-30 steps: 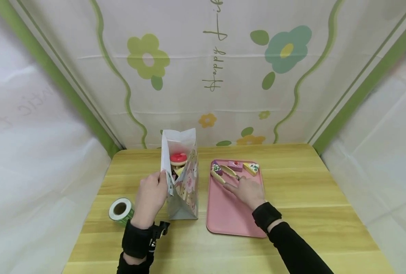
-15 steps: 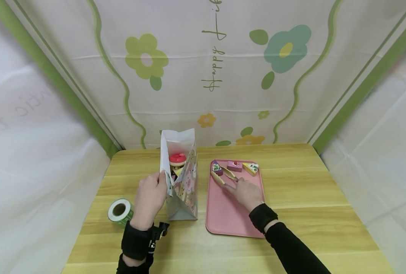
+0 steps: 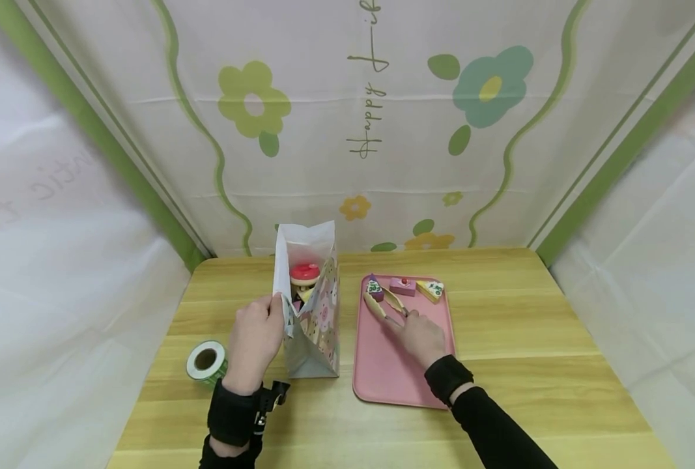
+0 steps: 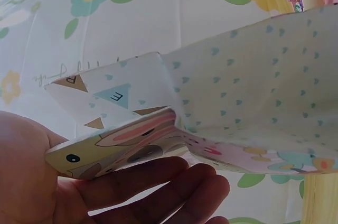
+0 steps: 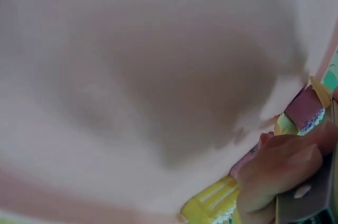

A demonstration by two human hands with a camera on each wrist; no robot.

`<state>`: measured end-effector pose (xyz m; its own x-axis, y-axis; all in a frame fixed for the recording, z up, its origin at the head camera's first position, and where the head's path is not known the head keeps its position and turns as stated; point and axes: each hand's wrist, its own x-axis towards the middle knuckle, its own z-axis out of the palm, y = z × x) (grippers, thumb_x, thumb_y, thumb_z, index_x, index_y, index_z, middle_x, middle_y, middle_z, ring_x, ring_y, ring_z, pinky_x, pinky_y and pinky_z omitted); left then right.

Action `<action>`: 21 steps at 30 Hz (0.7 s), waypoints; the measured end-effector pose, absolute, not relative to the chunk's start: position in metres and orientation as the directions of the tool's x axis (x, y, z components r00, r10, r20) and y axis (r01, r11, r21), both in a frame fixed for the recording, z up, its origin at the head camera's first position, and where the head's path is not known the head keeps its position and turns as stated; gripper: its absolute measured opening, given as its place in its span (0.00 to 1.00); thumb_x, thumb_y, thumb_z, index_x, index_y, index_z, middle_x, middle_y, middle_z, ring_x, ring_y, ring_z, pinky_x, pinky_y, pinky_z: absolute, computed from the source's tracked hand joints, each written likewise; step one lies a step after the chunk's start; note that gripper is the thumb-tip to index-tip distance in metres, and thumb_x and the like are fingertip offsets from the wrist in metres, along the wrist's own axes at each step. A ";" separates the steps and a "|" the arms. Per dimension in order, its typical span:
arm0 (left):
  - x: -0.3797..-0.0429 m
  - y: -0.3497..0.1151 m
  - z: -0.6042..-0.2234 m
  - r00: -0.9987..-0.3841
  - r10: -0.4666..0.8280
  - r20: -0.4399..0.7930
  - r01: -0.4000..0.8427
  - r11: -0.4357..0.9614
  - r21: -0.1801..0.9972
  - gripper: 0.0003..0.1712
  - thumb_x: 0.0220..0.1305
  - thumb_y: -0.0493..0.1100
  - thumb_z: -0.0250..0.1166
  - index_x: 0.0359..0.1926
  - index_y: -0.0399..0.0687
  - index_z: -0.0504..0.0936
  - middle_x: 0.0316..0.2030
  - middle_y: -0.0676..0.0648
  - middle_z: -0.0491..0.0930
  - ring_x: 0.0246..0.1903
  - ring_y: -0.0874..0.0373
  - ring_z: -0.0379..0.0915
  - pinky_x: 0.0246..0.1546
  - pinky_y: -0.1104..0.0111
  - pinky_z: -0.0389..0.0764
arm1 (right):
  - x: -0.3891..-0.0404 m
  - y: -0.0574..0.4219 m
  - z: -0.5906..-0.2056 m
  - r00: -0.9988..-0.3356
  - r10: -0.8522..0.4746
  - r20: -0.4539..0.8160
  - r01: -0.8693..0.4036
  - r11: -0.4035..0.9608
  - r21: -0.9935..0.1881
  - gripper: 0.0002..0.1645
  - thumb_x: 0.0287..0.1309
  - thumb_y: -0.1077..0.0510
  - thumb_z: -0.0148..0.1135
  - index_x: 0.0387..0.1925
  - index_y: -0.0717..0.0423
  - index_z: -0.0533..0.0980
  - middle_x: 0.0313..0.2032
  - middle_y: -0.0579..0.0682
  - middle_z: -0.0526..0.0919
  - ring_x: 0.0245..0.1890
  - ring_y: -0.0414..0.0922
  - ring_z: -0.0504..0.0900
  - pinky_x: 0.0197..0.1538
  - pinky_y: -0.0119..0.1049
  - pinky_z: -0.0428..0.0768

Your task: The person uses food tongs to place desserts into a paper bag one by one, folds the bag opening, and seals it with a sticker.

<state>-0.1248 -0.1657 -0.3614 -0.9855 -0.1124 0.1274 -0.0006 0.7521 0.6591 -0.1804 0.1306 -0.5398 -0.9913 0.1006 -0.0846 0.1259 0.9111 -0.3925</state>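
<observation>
My left hand (image 3: 256, 332) pinches the near left edge of an upright paper gift bag (image 3: 326, 309) and keeps its mouth spread. In the left wrist view, thumb and fingers lie on either side of the printed bag wall (image 4: 137, 145). Inside the bag sits a red-topped toy donut (image 3: 305, 273) over a yellow piece. My right hand (image 3: 422, 337) grips food tongs (image 3: 389, 319), whose cream tips stand on both sides of a purple toy cake slice (image 3: 374, 288) on the pink tray (image 3: 394, 378). The right wrist view shows the purple slice (image 5: 305, 109) between the tips.
A pink toy cake block (image 3: 402, 286) and a yellow toy cake slice (image 3: 430, 290) lie along the tray's far edge. A roll of green-edged labels (image 3: 206, 362) stands left of my left wrist on the wooden table (image 3: 529, 312). A flower-printed cloth (image 3: 324, 150) hangs behind the table.
My right hand has shifted slightly left, and the tong tips have drawn closer around the purple slice, which has moved a little right. The left hand still holds the bag edge.
</observation>
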 end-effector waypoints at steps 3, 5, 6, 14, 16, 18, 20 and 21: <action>-0.125 -0.165 -0.362 -0.985 -0.113 0.129 0.000 0.755 0.655 0.28 0.78 0.50 0.44 0.18 0.46 0.67 0.14 0.46 0.64 0.11 0.53 0.59 0.13 0.64 0.61 | -0.178 0.130 -0.543 -0.992 0.103 -0.072 0.123 0.909 -0.399 0.40 0.59 0.25 0.54 0.32 0.61 0.70 0.17 0.52 0.69 0.15 0.48 0.70 0.18 0.41 0.65; -0.126 -0.165 -0.363 -0.985 -0.114 0.131 -0.001 0.759 0.651 0.28 0.78 0.51 0.44 0.18 0.46 0.67 0.14 0.47 0.64 0.11 0.53 0.59 0.13 0.64 0.60 | -0.177 0.130 -0.543 -0.993 0.101 -0.064 0.118 0.908 -0.402 0.39 0.60 0.25 0.54 0.31 0.61 0.70 0.17 0.52 0.69 0.15 0.48 0.70 0.18 0.41 0.65; -0.126 -0.164 -0.363 -0.985 -0.113 0.131 -0.001 0.761 0.649 0.28 0.78 0.51 0.44 0.18 0.46 0.66 0.14 0.47 0.63 0.11 0.53 0.58 0.13 0.64 0.60 | -0.177 0.130 -0.543 -0.993 0.098 -0.059 0.114 0.909 -0.402 0.40 0.60 0.26 0.53 0.31 0.61 0.70 0.17 0.52 0.69 0.15 0.48 0.70 0.18 0.41 0.65; -0.125 -0.162 -0.364 -0.986 -0.109 0.128 0.002 0.753 0.658 0.28 0.78 0.51 0.44 0.18 0.46 0.67 0.14 0.47 0.63 0.11 0.54 0.58 0.13 0.65 0.60 | -0.177 0.139 -0.539 -0.994 0.084 -0.075 0.108 0.910 -0.400 0.41 0.60 0.24 0.51 0.31 0.61 0.69 0.17 0.53 0.70 0.15 0.48 0.71 0.20 0.41 0.67; -0.125 -0.161 -0.364 -0.986 -0.105 0.131 0.007 0.754 0.657 0.28 0.78 0.50 0.43 0.19 0.46 0.66 0.14 0.47 0.63 0.11 0.54 0.58 0.13 0.65 0.60 | -0.177 0.141 -0.538 -0.994 0.079 -0.078 0.103 0.912 -0.397 0.41 0.61 0.24 0.50 0.29 0.61 0.69 0.17 0.53 0.70 0.16 0.48 0.72 0.20 0.41 0.67; -0.125 -0.161 -0.365 -0.986 -0.101 0.131 0.010 0.754 0.656 0.28 0.78 0.50 0.44 0.19 0.46 0.67 0.14 0.47 0.63 0.11 0.54 0.58 0.13 0.65 0.60 | -0.177 0.142 -0.537 -0.995 0.070 -0.075 0.093 0.919 -0.384 0.42 0.61 0.23 0.49 0.28 0.61 0.69 0.17 0.53 0.71 0.15 0.48 0.72 0.20 0.41 0.68; -0.126 -0.160 -0.365 -0.987 -0.099 0.130 0.011 0.755 0.656 0.27 0.78 0.50 0.44 0.19 0.46 0.67 0.14 0.47 0.64 0.11 0.54 0.58 0.13 0.65 0.60 | -0.177 0.144 -0.536 -0.996 0.058 -0.070 0.080 0.926 -0.369 0.42 0.61 0.24 0.49 0.28 0.61 0.69 0.17 0.53 0.71 0.16 0.48 0.72 0.21 0.42 0.69; -0.126 -0.160 -0.365 -0.987 -0.099 0.129 0.010 0.755 0.656 0.27 0.78 0.50 0.44 0.19 0.45 0.67 0.14 0.47 0.64 0.11 0.54 0.59 0.13 0.65 0.60 | -0.177 0.145 -0.535 -0.996 0.054 -0.067 0.075 0.926 -0.370 0.42 0.61 0.24 0.49 0.28 0.62 0.70 0.17 0.53 0.71 0.16 0.48 0.72 0.21 0.42 0.70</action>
